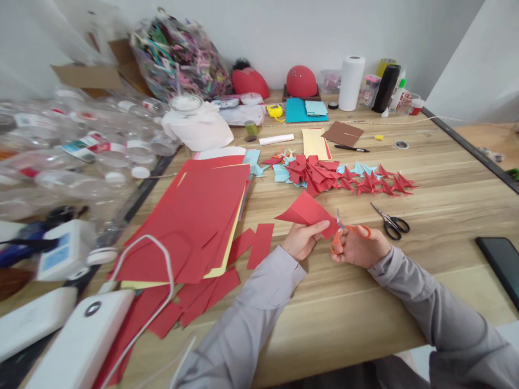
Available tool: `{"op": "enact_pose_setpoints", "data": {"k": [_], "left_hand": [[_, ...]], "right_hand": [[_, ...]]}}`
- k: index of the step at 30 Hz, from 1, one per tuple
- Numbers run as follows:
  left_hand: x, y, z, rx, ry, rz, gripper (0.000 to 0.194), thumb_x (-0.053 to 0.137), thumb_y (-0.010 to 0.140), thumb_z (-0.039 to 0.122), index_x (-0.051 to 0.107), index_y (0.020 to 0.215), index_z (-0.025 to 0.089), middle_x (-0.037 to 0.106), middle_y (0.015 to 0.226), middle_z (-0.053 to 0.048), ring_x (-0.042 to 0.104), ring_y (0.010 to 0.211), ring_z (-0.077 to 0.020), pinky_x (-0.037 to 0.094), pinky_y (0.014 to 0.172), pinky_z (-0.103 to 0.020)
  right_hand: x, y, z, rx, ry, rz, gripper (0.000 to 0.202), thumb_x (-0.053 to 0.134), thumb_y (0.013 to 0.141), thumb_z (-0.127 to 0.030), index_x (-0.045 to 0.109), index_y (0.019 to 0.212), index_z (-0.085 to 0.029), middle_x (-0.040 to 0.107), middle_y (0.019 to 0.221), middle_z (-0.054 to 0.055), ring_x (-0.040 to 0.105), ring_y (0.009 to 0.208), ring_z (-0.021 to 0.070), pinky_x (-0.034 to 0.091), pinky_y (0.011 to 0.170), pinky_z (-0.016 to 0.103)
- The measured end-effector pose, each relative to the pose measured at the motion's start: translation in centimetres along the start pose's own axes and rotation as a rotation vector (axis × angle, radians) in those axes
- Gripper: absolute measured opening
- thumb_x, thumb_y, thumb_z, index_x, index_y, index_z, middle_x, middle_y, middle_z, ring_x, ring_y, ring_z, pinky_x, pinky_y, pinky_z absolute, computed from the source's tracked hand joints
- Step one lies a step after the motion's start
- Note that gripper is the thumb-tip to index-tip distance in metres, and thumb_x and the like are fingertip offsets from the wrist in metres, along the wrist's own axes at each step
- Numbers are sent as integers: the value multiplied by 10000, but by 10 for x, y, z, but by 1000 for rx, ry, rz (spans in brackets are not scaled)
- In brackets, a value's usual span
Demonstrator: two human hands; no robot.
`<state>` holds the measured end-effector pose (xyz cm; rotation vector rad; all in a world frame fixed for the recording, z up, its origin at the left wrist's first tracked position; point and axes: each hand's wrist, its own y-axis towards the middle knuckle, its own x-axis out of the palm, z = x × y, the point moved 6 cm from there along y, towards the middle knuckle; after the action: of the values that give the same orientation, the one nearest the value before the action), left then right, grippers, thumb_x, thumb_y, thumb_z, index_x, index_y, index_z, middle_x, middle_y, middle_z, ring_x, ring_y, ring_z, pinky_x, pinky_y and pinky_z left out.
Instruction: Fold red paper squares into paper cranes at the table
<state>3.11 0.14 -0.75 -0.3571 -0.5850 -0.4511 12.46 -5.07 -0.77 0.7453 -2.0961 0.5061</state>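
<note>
My left hand [303, 239] pinches a piece of red paper [305, 209] over the middle of the table. To its right, my right hand [359, 247] holds orange-handled scissors [337, 242], whose blades are at the paper's right edge. Folded red pieces [316, 172] lie in a row beyond my hands, with light blue ones [363, 168] among them. A stack of large red sheets [190, 210] rests to the left, and smaller cut red strips [260, 246] lie between it and my left hand.
Black-handled scissors [393, 224] lie right of my right hand, and a phone [500, 265] is at the right edge. Plastic bottles [73, 146] crowd the left. A white power bank [81, 340] with a looping cable sits at the lower left. Brown paper [343, 133] lies farther back.
</note>
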Motion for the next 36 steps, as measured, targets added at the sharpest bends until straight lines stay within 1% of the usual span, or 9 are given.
{"op": "enact_pose_setpoints", "data": {"k": [7, 11, 14, 17, 21, 25, 28, 31, 36], "left_hand": [[2, -1, 3, 7, -4, -50, 247, 767, 598, 253, 673, 771, 105, 711, 826, -103, 643, 937, -277, 502, 843, -400], [3, -3, 3, -16, -35, -74, 231, 759, 603, 250, 678, 766, 106, 712, 857, -110, 639, 946, -287, 498, 851, -409], [5, -5, 1, -50, -69, -83, 222, 742, 623, 236, 681, 782, 94, 709, 860, -115, 633, 957, -289, 484, 869, -425], [5, -3, 1, -43, -80, -52, 226, 741, 628, 235, 682, 789, 87, 707, 837, -111, 632, 950, -270, 472, 876, -398], [-3, 2, 2, 4, -94, 41, 211, 750, 630, 270, 670, 715, 94, 685, 724, -64, 643, 760, -182, 496, 750, -306], [-4, 4, 0, -10, -63, 32, 257, 733, 662, 321, 612, 600, 103, 560, 506, 1, 538, 503, -88, 447, 543, -227], [-2, 5, 3, 15, -75, 4, 223, 726, 679, 294, 639, 779, 114, 498, 474, 43, 482, 460, -67, 419, 506, -211], [-1, 5, 6, 41, -131, -10, 342, 735, 670, 271, 626, 965, 135, 476, 476, 67, 452, 449, -58, 403, 492, -203], [0, 4, 6, 43, -77, -14, 396, 741, 661, 281, 619, 1003, 123, 504, 476, 57, 473, 438, -67, 408, 481, -210]], "right_hand": [[5, 0, 0, -55, -40, -28, 329, 613, 748, -462, 577, 866, -157, 602, 768, 31, 581, 756, 155, 429, 733, 304], [6, -4, -9, -95, 1, -59, 377, 646, 700, -480, 566, 891, -165, 573, 779, 23, 571, 793, 166, 445, 723, 306], [3, -7, -22, -169, 37, -21, 344, 644, 702, -470, 556, 902, -205, 542, 783, -6, 556, 787, 143, 459, 727, 299], [1, -7, -26, -172, 0, 7, 316, 619, 727, -458, 545, 886, -196, 519, 769, -9, 552, 778, 132, 466, 735, 304], [-2, -5, -24, -161, -32, 37, 324, 584, 745, -480, 529, 871, -187, 514, 734, -6, 551, 743, 137, 467, 711, 313], [-2, -5, -21, -161, -57, 19, 337, 606, 733, -480, 531, 869, -181, 540, 742, -2, 569, 742, 142, 457, 709, 306], [-1, -4, -15, -115, -89, -11, 352, 607, 741, -482, 537, 857, -157, 563, 736, 11, 588, 733, 153, 440, 704, 300], [-2, -3, -8, -48, -94, -16, 345, 599, 757, -469, 545, 839, -138, 580, 725, 16, 603, 713, 155, 427, 705, 296], [-5, -1, -5, 15, -64, 17, 371, 625, 730, -470, 547, 854, -130, 602, 734, 23, 615, 706, 163, 424, 706, 306]]}}
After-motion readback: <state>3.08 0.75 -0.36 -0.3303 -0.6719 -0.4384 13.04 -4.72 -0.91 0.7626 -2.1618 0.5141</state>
